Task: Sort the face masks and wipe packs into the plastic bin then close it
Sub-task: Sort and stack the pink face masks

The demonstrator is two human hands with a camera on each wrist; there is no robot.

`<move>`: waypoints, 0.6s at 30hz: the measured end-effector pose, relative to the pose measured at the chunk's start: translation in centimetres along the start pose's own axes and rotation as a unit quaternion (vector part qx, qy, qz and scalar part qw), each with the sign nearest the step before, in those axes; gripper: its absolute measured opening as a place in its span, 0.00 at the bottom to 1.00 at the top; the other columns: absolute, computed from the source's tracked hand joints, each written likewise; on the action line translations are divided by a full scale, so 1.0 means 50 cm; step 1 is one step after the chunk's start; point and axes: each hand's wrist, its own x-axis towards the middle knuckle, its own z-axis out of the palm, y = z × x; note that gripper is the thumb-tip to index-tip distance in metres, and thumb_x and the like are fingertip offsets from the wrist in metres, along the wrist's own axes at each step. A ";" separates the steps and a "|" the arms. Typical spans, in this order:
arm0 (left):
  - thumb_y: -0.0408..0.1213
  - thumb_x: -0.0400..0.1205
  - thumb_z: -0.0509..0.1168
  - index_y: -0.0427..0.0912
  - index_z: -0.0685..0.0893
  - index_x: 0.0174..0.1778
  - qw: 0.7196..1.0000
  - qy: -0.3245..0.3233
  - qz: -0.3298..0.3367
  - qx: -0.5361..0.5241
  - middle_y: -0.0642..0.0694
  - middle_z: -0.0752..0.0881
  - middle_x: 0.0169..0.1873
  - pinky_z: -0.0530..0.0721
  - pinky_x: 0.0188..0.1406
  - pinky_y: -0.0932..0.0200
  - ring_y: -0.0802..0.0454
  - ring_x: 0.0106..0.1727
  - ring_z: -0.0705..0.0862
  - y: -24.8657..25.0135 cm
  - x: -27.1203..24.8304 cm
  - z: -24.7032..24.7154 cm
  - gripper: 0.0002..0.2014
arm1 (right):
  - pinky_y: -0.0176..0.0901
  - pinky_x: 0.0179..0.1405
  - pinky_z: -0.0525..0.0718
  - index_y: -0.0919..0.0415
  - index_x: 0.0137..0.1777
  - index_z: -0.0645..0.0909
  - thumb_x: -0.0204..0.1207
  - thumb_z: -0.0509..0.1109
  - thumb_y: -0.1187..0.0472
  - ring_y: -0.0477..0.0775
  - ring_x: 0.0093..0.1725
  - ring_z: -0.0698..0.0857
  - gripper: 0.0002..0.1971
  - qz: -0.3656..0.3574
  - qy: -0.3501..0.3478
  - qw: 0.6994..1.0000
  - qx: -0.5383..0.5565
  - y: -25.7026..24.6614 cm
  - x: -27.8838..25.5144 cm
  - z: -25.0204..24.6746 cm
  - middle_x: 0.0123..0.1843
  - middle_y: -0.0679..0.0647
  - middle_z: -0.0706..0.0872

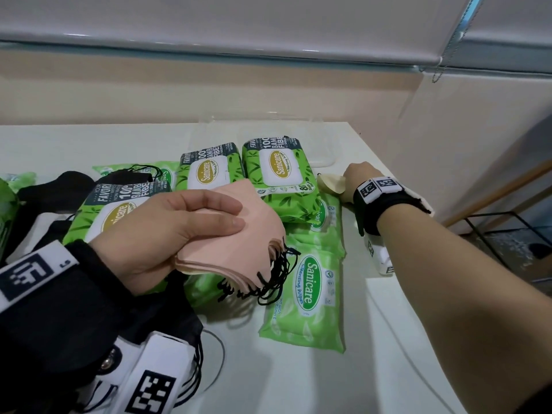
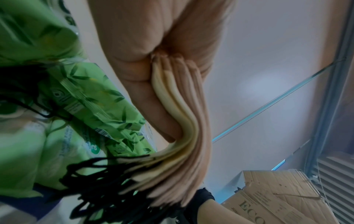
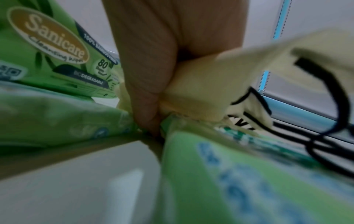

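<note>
1. While the left hand (image 1: 167,231) holds a stack of pink masks (image 1: 239,234) above the middle of the tabletop (image 1: 298,383), fingers curled over the top and thumb beneath, nothing can be seen inside the clear plastic bin (image 1: 298,144) at the far edge; its walls are faint, so I cannot be sure it is empty.
2. The right hand (image 1: 355,177) pinches cream masks (image 1: 330,183) near the far right corner, just in front of the bin; the right wrist view shows the thumb clamped on the folded cream stack (image 3: 201,91), black loops trailing.
3. Judging by this, the sorting is at an early stage: masks are being gathered by colour, not yet dropped in.
4. Left to move: two large bamboo wipe packs (image 1: 277,171) side by side before the bin, a third (image 1: 119,210) under the left hand, and flat wipe packs (image 1: 304,297) toward the right edge.
5. Black masks (image 1: 53,186) lie at the left edge, untouched.
6. No lid is clearly visible, so closing is outstanding.
</note>
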 end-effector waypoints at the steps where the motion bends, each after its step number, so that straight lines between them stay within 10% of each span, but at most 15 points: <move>1: 0.27 0.56 0.72 0.40 0.88 0.29 1.000 0.002 -0.001 -0.004 0.39 0.87 0.29 0.82 0.18 0.67 0.51 0.20 0.83 0.000 -0.001 -0.001 0.08 | 0.40 0.34 0.73 0.62 0.28 0.68 0.75 0.66 0.65 0.57 0.29 0.76 0.15 0.002 -0.001 1.000 0.008 0.000 -0.002 -0.001 0.45 0.64 0.87; 4: 0.27 0.57 0.71 0.40 0.88 0.30 1.000 0.003 -0.005 -0.005 0.39 0.87 0.30 0.82 0.18 0.66 0.51 0.21 0.84 0.005 -0.004 0.001 0.09 | 0.42 0.33 0.72 0.61 0.30 0.71 0.77 0.65 0.48 0.61 0.32 0.78 0.20 0.020 0.024 0.999 0.036 0.001 -0.018 -0.019 0.38 0.63 0.82; 8: 0.27 0.58 0.71 0.38 0.85 0.36 1.000 0.003 0.001 -0.013 0.41 0.86 0.28 0.81 0.18 0.67 0.52 0.21 0.84 0.012 -0.009 0.013 0.11 | 0.47 0.38 0.77 0.64 0.36 0.76 0.77 0.67 0.51 0.62 0.40 0.80 0.16 0.055 0.074 0.980 0.179 0.000 -0.046 -0.065 0.41 0.61 0.82; 12: 0.27 0.59 0.70 0.39 0.85 0.35 0.999 0.000 0.028 -0.033 0.43 0.86 0.27 0.82 0.19 0.67 0.53 0.21 0.83 0.009 -0.031 0.033 0.10 | 0.50 0.51 0.86 0.62 0.48 0.83 0.72 0.75 0.55 0.58 0.45 0.86 0.11 0.074 0.100 0.882 0.455 0.003 -0.104 -0.107 0.45 0.57 0.86; 18: 0.19 0.77 0.63 0.41 0.88 0.39 0.996 0.035 0.081 0.012 0.44 0.88 0.37 0.85 0.39 0.61 0.54 0.34 0.84 -0.030 -0.091 0.047 0.13 | 0.51 0.42 0.90 0.66 0.57 0.83 0.71 0.75 0.62 0.55 0.37 0.89 0.16 0.063 -0.006 0.795 0.603 0.026 -0.234 -0.116 0.45 0.58 0.89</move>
